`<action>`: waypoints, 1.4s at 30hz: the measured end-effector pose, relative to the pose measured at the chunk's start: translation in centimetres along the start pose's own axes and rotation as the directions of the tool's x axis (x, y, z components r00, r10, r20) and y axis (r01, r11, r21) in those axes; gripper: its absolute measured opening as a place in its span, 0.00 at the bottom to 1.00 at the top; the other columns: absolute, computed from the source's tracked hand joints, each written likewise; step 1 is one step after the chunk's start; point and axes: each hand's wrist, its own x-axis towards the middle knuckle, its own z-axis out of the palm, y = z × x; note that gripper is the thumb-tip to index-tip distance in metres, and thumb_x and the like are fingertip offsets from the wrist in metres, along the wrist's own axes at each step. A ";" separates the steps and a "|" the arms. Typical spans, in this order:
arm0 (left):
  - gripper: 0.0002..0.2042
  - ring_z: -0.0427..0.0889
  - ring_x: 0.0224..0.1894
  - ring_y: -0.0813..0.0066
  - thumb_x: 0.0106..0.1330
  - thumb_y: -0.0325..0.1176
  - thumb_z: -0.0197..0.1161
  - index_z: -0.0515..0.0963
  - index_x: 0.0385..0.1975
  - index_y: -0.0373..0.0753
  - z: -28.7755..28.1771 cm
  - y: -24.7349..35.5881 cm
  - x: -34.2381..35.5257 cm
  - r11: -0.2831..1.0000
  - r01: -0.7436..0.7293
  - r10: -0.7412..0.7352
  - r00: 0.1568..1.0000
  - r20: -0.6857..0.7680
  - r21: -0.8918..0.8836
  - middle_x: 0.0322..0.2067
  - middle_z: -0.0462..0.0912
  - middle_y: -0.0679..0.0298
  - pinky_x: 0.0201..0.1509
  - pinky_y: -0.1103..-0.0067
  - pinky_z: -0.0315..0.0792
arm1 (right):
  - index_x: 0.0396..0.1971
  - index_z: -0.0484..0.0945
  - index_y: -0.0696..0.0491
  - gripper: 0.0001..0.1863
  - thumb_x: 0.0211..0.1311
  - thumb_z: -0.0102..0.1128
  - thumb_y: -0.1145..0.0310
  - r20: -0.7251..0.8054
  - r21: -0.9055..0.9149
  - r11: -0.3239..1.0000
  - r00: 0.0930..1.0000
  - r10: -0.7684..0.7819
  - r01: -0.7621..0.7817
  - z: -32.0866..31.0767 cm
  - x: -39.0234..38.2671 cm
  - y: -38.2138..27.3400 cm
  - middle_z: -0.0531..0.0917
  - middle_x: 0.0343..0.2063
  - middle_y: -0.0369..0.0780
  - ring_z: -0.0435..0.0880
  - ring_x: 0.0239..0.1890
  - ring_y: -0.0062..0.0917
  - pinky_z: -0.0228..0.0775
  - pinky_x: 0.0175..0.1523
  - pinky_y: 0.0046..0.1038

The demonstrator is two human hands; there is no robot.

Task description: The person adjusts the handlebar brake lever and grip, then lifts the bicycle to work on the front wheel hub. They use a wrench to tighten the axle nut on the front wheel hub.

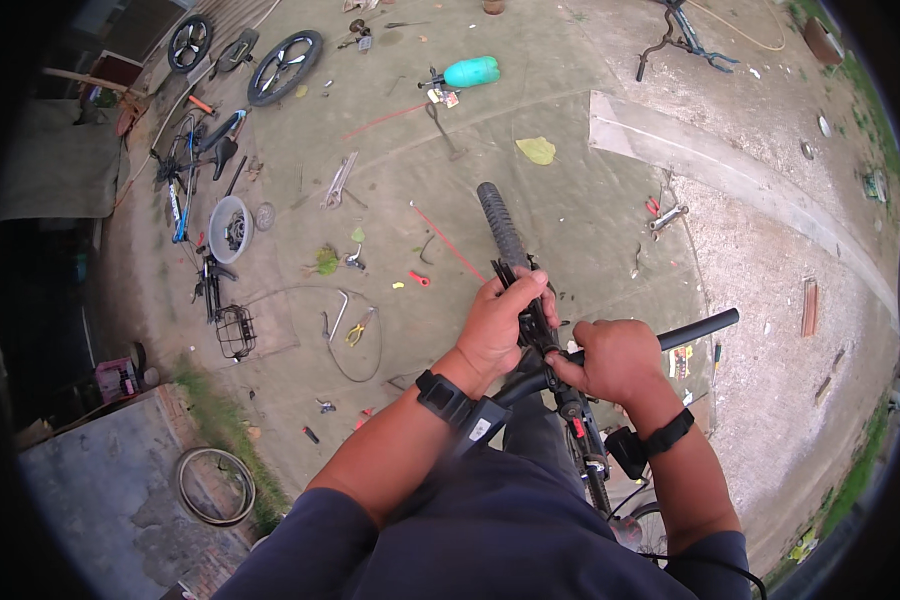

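From here, the right hand (pixel 620 360) hides most of its fingertips, the navy shirt (pixel 510 520) covers part of the bicycle (pixel 505 225), and the grey basin (pixel 216 222) holds parts (pixel 235 230) too small to tell.

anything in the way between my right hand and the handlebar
Nothing visible: your right hand lies over the handlebar, with no object showing between them, though the underside of the hand is hidden.

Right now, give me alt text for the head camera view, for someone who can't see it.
A person's left hand holds the front part of a bicycle, and the right hand is curled at the handlebar. Ahead, yellow pliers and a turquoise bottle lie on a greenish ground sheet.
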 end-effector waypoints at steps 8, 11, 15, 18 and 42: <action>0.10 0.83 0.40 0.71 0.75 0.39 0.64 0.77 0.36 0.39 1.2 1.0 -0.5 0.994 -0.027 0.037 0.995 -0.090 0.104 0.34 0.84 0.62 0.48 0.72 0.79 | 0.38 0.88 0.42 0.24 0.62 0.61 0.36 -0.042 -0.038 0.999 0.999 0.004 -0.006 0.3 0.3 0.7 0.89 0.27 0.40 0.90 0.31 0.39 0.80 0.37 0.42; 0.09 0.82 0.38 0.77 0.73 0.37 0.69 0.76 0.38 0.41 3.4 1.3 -1.6 0.991 -0.072 0.099 0.960 -0.264 0.111 0.33 0.84 0.65 0.45 0.75 0.77 | 0.21 0.80 0.50 0.28 0.59 0.64 0.37 -0.197 -0.016 0.999 0.979 -0.044 0.042 1.5 0.4 1.2 0.83 0.17 0.42 0.86 0.24 0.42 0.76 0.33 0.43; 0.10 0.81 0.32 0.78 0.71 0.35 0.71 0.74 0.34 0.42 4.2 0.8 -1.4 0.990 -0.121 0.139 0.936 -0.322 0.077 0.29 0.83 0.65 0.37 0.77 0.73 | 0.21 0.80 0.50 0.28 0.59 0.63 0.37 -0.226 -0.015 0.998 0.972 -0.064 0.062 1.8 0.4 1.1 0.83 0.18 0.42 0.86 0.25 0.42 0.76 0.32 0.44; 0.09 0.80 0.30 0.76 0.70 0.33 0.69 0.74 0.32 0.42 3.4 0.8 -0.7 0.997 -0.070 0.077 0.960 -0.268 0.034 0.28 0.82 0.64 0.36 0.76 0.74 | 0.25 0.82 0.49 0.27 0.59 0.63 0.37 -0.197 -0.034 0.998 0.979 -0.054 0.048 1.8 0.4 1.1 0.85 0.20 0.42 0.87 0.26 0.42 0.77 0.33 0.44; 0.19 0.77 0.35 0.85 0.61 0.24 0.76 0.70 0.44 0.41 3.3 -1.3 -0.9 0.950 -0.171 0.249 0.920 -0.304 0.259 0.36 0.77 0.70 0.38 0.80 0.74 | 0.28 0.85 0.50 0.27 0.60 0.61 0.37 -0.154 -0.071 0.997 0.988 -0.005 -0.006 1.6 0.5 0.9 0.87 0.23 0.43 0.89 0.29 0.42 0.80 0.36 0.43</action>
